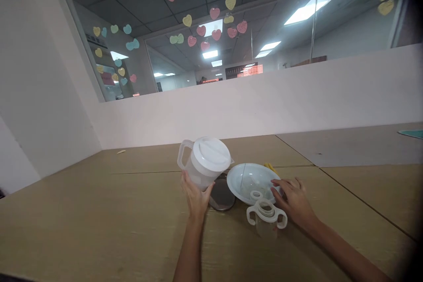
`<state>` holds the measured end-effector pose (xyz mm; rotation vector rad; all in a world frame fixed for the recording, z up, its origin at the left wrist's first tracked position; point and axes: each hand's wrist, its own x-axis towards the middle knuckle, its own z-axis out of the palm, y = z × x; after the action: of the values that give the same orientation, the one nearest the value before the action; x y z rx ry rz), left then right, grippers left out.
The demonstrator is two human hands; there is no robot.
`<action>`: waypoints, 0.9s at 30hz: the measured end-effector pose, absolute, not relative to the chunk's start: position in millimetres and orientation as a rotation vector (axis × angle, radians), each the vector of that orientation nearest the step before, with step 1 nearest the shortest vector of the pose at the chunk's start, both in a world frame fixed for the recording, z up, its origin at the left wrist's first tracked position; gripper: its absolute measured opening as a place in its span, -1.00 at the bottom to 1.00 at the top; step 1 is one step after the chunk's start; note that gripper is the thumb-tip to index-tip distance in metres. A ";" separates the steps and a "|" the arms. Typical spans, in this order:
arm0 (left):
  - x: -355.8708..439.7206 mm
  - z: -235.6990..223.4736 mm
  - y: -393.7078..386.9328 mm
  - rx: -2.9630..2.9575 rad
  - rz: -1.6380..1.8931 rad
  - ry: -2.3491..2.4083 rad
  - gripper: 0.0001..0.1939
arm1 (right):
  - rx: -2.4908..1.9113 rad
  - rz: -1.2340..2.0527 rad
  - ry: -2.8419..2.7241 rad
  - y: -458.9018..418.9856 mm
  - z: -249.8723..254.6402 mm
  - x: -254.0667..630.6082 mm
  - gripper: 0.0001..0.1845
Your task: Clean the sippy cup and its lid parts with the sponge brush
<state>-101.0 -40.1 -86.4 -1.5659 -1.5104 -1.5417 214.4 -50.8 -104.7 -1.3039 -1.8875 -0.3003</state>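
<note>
My left hand [194, 198] grips the base of a translucent plastic pitcher [203, 165] with a white lid and side handle, holding it tilted above the table. My right hand [292, 198] rests with spread fingers on the near right rim of a pale blue-white bowl [247, 180]. Just in front of the bowl stands a small clear cup with two white handles [266, 216], close to my right hand's fingers. A round dark metal lid [222, 196] lies flat under the pitcher, left of the bowl.
The tan wooden table [99, 220] runs to a white partition wall [264, 101] with glass above it carrying paper hearts. Something yellow [271, 167] peeks out behind the bowl. A small pale scrap [120, 151] lies far left. A teal object [413, 133] sits at the right edge.
</note>
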 end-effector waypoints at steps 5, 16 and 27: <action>-103.9 -87.9 -39.7 -1.460 -1.607 -1.637 0.07 | -1.279 -0.341 -1.893 -48.7 -108.7 217.0 -0.71; -106.9 -89.4 -37.5 -1.365 -1.667 -1.720 0.04 | -1.264 -0.379 -1.874 -47.6 -108.1 219.3 -0.71; -110.7 -94.9 -37.5 -1.377 -1.659 -1.726 0.03 | -1.219 -0.474 -1.835 -42.3 -112.6 221.8 -0.67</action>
<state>-110.7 -37.5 -94.9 -1.3771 -1.7260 -1.6590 221.8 -42.3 -112.6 -1.2193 -1.8352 -0.4741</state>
